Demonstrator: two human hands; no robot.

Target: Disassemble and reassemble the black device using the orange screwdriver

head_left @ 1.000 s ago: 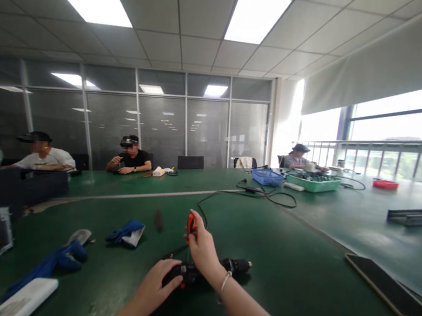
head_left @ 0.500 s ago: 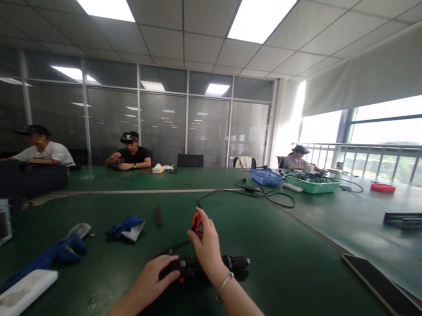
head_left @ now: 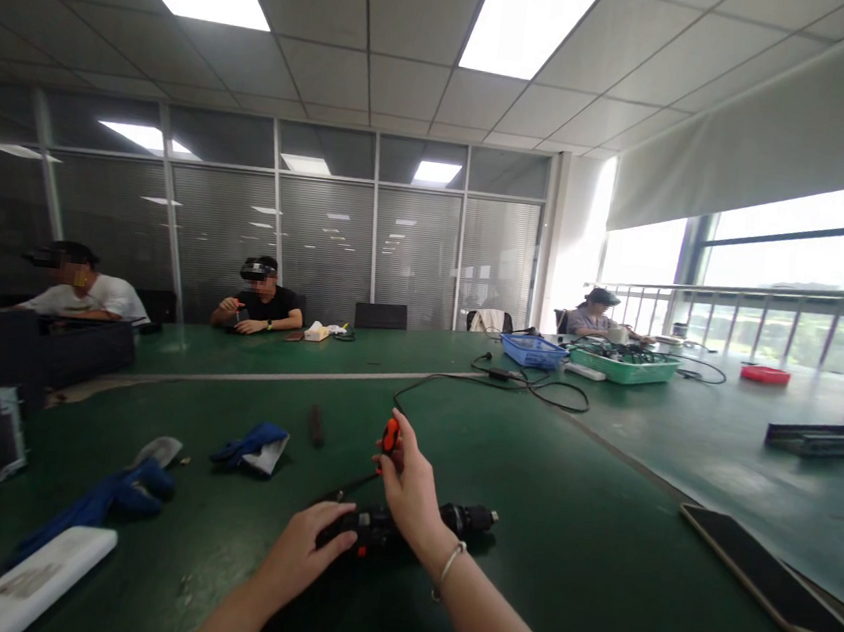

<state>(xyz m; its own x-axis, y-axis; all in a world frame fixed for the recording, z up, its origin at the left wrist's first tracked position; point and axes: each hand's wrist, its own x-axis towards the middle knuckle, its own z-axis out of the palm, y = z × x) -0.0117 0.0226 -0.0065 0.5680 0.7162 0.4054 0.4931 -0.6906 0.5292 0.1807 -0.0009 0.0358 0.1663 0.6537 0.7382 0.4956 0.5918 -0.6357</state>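
Green basket [head_left: 628, 373] of dark parts [head_left: 625, 354], blue basket [head_left: 536, 358], power tool [head_left: 378, 531]

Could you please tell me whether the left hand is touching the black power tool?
Touching: the head view shows the left hand gripping the left end of the black power tool, with no gap visible between.

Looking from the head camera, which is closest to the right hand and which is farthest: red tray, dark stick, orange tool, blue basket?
Nearest to the right hand first:
1. Orange tool: in its fingers.
2. Dark stick: on the table, to the left.
3. Blue basket: farther back, rightward.
4. Red tray: far right.
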